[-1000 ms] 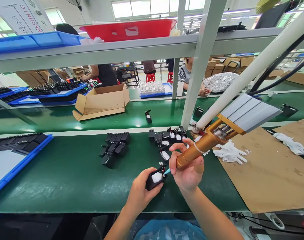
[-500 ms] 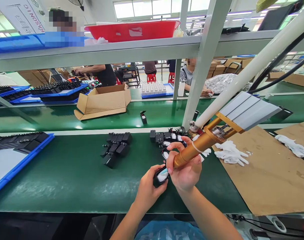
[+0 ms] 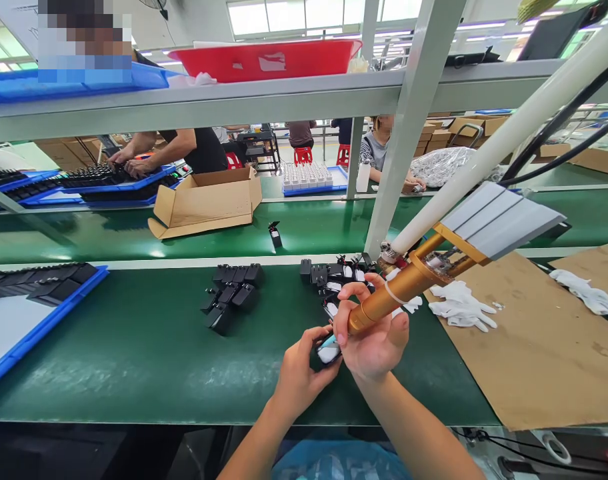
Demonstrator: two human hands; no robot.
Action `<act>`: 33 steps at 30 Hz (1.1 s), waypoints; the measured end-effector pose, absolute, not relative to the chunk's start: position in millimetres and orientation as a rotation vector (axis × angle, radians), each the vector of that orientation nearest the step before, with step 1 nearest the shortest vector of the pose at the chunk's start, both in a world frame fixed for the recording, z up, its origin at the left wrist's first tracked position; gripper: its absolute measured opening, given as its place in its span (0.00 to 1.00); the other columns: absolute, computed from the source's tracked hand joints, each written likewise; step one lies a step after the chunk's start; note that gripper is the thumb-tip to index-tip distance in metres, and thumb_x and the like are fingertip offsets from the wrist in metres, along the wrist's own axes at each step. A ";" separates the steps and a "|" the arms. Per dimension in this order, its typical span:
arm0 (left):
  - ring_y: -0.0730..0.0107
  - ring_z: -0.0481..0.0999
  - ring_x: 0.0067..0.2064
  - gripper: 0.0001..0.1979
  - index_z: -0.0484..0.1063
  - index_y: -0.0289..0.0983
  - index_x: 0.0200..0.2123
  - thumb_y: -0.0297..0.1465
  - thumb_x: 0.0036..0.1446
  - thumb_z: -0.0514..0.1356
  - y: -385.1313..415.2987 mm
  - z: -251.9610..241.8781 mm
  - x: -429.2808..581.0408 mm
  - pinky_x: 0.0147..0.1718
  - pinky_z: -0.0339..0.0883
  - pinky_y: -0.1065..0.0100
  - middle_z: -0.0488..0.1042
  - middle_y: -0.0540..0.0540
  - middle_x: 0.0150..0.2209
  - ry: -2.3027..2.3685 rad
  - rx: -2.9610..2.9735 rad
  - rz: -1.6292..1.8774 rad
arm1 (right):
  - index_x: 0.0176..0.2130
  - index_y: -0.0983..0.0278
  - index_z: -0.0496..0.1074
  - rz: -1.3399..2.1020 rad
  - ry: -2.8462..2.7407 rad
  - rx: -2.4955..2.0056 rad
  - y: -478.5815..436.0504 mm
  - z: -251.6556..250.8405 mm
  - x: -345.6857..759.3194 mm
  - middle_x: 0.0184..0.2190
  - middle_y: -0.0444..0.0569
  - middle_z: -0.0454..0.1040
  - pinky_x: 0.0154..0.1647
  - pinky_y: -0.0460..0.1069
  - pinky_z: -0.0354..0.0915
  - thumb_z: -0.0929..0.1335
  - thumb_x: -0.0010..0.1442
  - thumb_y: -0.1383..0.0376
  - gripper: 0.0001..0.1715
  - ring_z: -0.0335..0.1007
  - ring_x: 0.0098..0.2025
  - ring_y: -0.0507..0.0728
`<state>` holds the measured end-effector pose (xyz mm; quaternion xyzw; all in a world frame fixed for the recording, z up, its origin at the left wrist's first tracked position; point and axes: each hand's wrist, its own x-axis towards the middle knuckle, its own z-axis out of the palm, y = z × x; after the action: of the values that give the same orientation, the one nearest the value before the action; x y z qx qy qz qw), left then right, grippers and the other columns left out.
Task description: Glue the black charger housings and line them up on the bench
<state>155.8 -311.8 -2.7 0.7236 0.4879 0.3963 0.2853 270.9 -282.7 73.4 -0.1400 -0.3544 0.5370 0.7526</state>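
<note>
Where the left hand point(image 3: 300, 377) curls, a black-cased part point(image 3: 327, 353) sits gripped

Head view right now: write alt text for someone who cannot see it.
A person's left hand holds a small black case, white inside, while the right hand grips a gold cylindrical tool, its light-blue tip at the case. Clusters of black cases lie on the green bench, white gloves on cardboard at right.
</note>
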 end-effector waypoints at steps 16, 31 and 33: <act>0.58 0.68 0.58 0.27 0.63 0.42 0.57 0.38 0.54 0.63 -279.9 0.1 100.8 0.58 0.58 0.54 0.68 0.41 0.58 1.144 1.633 0.582 | 0.47 0.55 0.63 1.077 -0.767 -0.388 -263.7 62.6 300.8 0.34 0.44 0.72 0.09 0.44 0.50 0.58 0.58 0.44 0.25 0.59 0.12 0.47; 0.65 0.71 0.41 0.18 0.69 0.39 0.46 0.22 0.53 0.51 -280.7 0.3 122.1 0.42 0.67 0.63 0.73 0.46 0.38 1.276 2.096 0.660 | 0.39 0.57 0.63 1.109 -0.781 -0.316 -266.5 59.4 307.7 0.35 0.44 0.72 0.09 0.43 0.51 0.59 0.59 0.46 0.19 0.62 0.13 0.46; 0.62 0.69 0.47 0.22 0.63 0.42 0.57 0.26 0.59 0.51 -286.5 7.0 119.1 0.48 0.65 0.59 0.72 0.44 0.45 1.262 2.213 0.580 | 0.37 0.57 0.62 1.106 -0.788 -0.323 -266.2 59.1 308.3 0.35 0.44 0.72 0.09 0.43 0.52 0.59 0.59 0.46 0.19 0.62 0.13 0.46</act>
<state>119.1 -286.5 7.0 0.8174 0.4664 0.2143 0.2614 308.3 -266.2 59.1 -0.1488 -0.3628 0.5094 0.7660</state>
